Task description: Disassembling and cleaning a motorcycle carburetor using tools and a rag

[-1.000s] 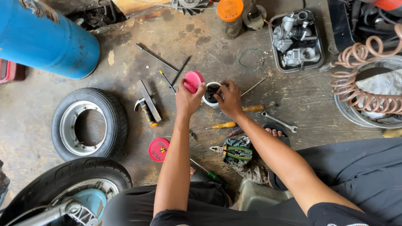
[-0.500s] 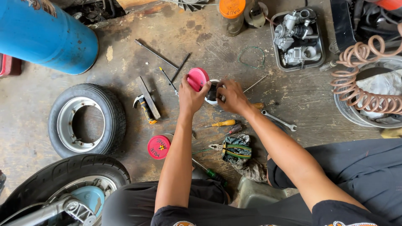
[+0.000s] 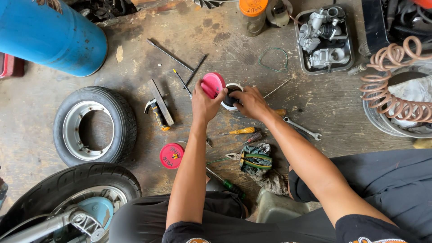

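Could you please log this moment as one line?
left hand: holds pink lid | right hand: fingers in small white tub | surface: workshop floor

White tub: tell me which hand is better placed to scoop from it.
Probably right: the right hand has fingers already at the white tub opening, while the left hand is occupied holding the pink lid.

Blue cylinder [image 3: 49,33] top left, small tyre w/ rim [image 3: 94,125] below it, carburettor parts in tray [image 3: 325,40] top right, coiled hose [image 3: 391,85] far right, spanner [image 3: 302,129] and yellow screwdriver [image 3: 238,131] mid-floor.
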